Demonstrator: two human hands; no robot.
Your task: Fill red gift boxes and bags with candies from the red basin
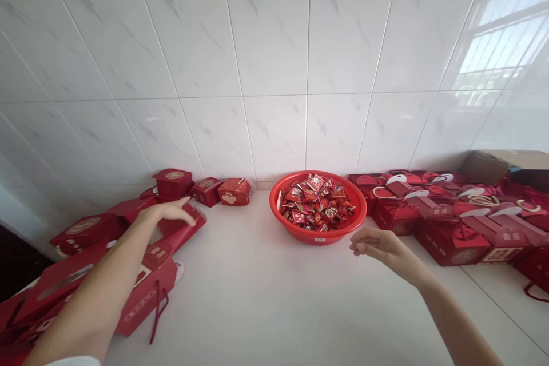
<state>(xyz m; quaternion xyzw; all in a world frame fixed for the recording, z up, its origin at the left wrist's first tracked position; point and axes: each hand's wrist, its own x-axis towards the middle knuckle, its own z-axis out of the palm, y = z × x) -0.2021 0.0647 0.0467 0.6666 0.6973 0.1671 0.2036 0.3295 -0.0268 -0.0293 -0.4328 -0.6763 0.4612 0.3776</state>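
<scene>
My left hand (174, 213) reaches over the red boxes on the left, its fingers spread across an open red gift box (185, 235); whether they touch it I cannot tell. On the table, just right of a red plastic basket (278, 218), hovers my right hand (380, 247). Its fingers are loosely bent, with nothing visible in them. Small red-wrapped sweets (315, 203) fill the basket. Below my left forearm stands a red gift box with a cord handle (143, 303).
Two small red boxes (234, 191) sit against the tiled wall (274, 131). Rows of red gift boxes (450, 240) with handles cover the right side of the white table (274, 309). Behind them is a cardboard box (493, 164).
</scene>
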